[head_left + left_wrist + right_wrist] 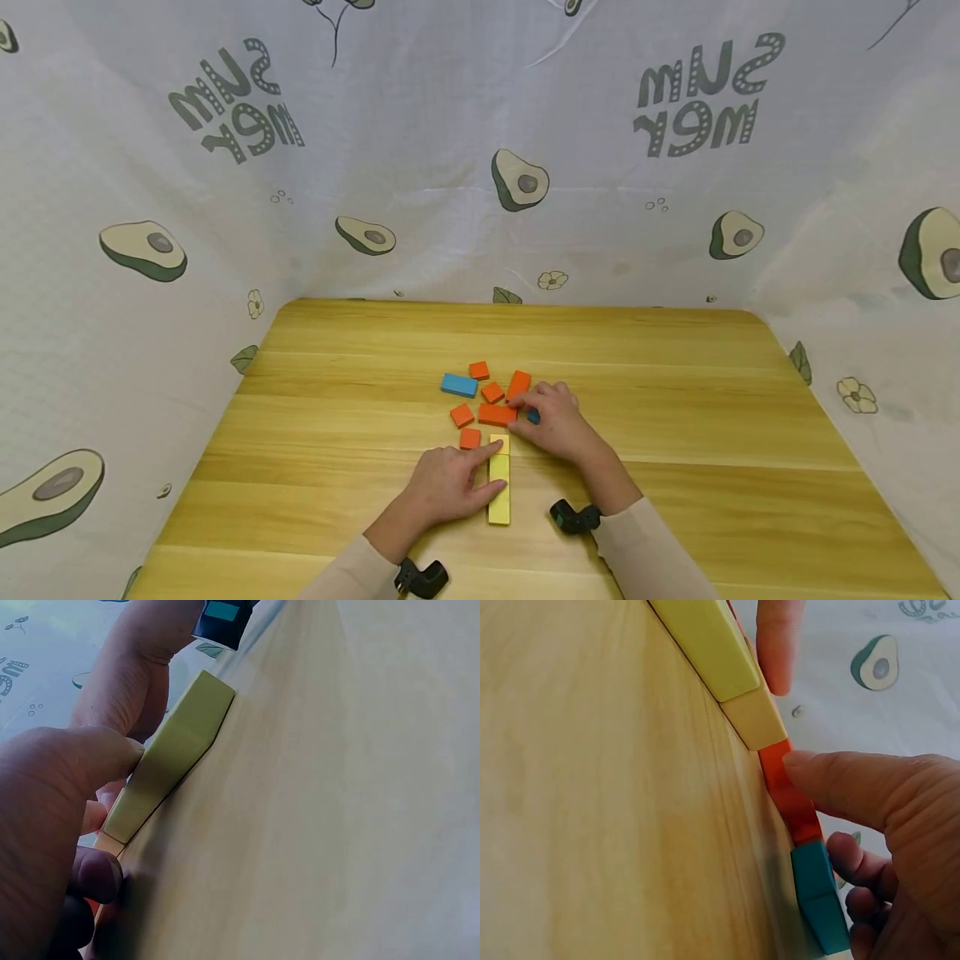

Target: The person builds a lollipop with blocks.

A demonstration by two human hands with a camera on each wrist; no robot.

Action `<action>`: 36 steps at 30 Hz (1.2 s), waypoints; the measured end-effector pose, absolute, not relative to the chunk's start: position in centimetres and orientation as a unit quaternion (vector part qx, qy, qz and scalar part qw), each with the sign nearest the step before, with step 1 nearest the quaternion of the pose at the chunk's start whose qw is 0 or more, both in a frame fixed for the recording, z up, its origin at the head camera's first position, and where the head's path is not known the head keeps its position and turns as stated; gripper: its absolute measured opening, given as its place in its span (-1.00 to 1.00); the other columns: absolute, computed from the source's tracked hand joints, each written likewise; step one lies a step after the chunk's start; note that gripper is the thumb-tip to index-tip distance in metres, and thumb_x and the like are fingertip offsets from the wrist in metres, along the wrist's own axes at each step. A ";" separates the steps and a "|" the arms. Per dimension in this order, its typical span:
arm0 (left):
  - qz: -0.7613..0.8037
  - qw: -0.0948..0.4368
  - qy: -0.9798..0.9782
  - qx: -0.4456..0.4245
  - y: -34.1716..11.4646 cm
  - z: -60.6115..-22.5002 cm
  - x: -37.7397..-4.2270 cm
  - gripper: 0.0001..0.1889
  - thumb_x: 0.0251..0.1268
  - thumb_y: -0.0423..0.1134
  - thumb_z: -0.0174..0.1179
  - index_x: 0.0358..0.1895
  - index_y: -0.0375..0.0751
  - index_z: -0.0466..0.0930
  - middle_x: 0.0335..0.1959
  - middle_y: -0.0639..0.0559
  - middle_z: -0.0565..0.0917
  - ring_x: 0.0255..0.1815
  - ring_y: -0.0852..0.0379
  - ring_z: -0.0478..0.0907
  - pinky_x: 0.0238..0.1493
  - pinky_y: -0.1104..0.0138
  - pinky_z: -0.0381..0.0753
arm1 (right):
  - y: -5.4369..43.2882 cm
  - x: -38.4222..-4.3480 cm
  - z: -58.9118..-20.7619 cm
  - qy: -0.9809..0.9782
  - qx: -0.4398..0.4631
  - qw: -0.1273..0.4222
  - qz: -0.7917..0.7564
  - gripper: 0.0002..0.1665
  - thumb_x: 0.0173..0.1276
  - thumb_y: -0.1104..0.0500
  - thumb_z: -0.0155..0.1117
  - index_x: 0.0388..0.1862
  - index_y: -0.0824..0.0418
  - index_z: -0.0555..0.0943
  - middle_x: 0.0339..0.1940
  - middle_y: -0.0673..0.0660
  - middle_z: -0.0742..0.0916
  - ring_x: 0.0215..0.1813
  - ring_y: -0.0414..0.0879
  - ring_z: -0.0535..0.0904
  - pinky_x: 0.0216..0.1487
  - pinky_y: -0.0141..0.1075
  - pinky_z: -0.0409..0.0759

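My left hand (450, 483) lies beside a long yellow-green block (498, 504), its thumb tip on that block. The extended index fingertip presses a small pale yellow block (504, 438) set end to end with it. With thumb and index finger, my right hand (558, 423) pinches the right end of a long orange block (493, 414), just beyond the pale yellow one. In the right wrist view the thumb rests against the orange block (787, 787). A blue block (814, 881) stands close by the curled fingers; in the head view they partly hide it.
Small orange squares (462, 416) lie left of and beyond the held block, among them one (470, 438) close to the left index finger. Another long orange block (518, 385) and a blue block (459, 385) lie farther back. A patterned cloth (450, 167) surrounds the wooden table (337, 433).
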State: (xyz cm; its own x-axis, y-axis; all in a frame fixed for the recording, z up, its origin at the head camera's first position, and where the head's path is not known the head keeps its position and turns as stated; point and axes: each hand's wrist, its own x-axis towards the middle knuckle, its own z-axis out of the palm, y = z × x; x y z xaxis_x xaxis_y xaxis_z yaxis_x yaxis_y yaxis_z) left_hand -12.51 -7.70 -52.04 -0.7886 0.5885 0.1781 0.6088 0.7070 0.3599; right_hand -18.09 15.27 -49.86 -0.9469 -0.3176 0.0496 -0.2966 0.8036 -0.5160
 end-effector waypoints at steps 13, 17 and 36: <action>-0.205 0.032 -0.923 -0.325 -7.7 -51.8 -12.5 -0.44 0.32 0.23 0.26 0.33 0.14 0.61 -0.81 0.36 0.14 -0.79 0.42 0.01 -0.70 0.50 0.00 | 15.8 -18.0 -49.2 0.944 -0.193 0.050 -0.263 -0.70 0.24 -0.01 0.55 -0.05 -0.05 0.77 -0.13 -0.03 0.65 -0.08 -0.07 0.33 -0.03 -0.11 0.24; -0.203 0.029 -0.924 -0.324 -7.7 -51.8 -12.5 -0.43 0.32 0.23 0.26 0.34 0.14 0.61 -0.81 0.36 0.15 -0.78 0.41 0.02 -0.70 0.50 0.00 | 15.9 -18.0 -49.1 0.944 -0.194 0.058 -0.262 -0.72 0.24 -0.02 0.55 -0.07 -0.07 0.77 -0.14 -0.04 0.65 -0.09 -0.09 0.32 -0.02 -0.10 0.25; -0.197 0.026 -0.926 -0.320 -7.6 -52.0 -12.6 -0.43 0.32 0.26 0.25 0.35 0.17 0.60 -0.81 0.38 0.15 -0.78 0.43 0.03 -0.71 0.49 0.02 | 16.1 -18.0 -49.0 0.939 -0.195 0.075 -0.272 -0.74 0.22 -0.01 0.56 -0.10 -0.10 0.78 -0.18 -0.07 0.64 -0.07 -0.08 0.34 -0.02 -0.10 0.25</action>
